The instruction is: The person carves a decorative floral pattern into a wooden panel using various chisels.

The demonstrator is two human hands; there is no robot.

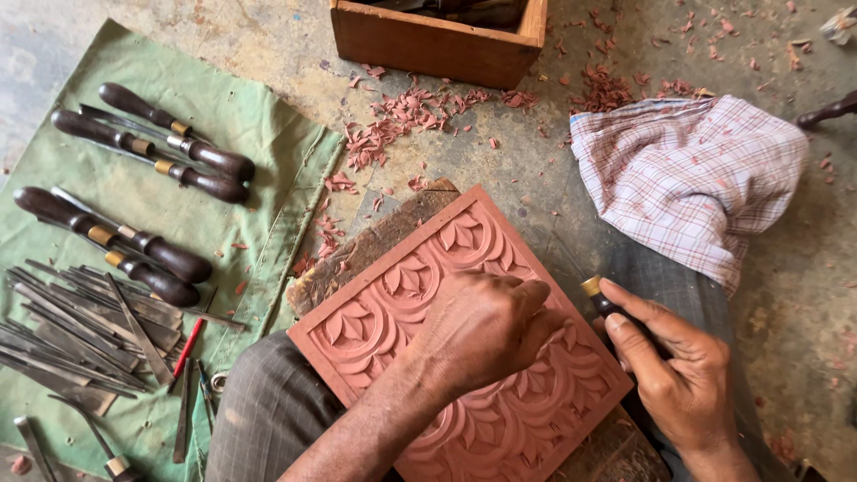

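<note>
While our left hand (482, 326) presses carved reddish panel (446, 330) flat, right hand (678, 375) clenches dark-handled chisel (600, 296), handle pointing upper-left toward panel's right edge.

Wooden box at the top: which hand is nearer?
Left. The left hand rests on the carved panel below the wooden box; the right hand is lower right.
</note>
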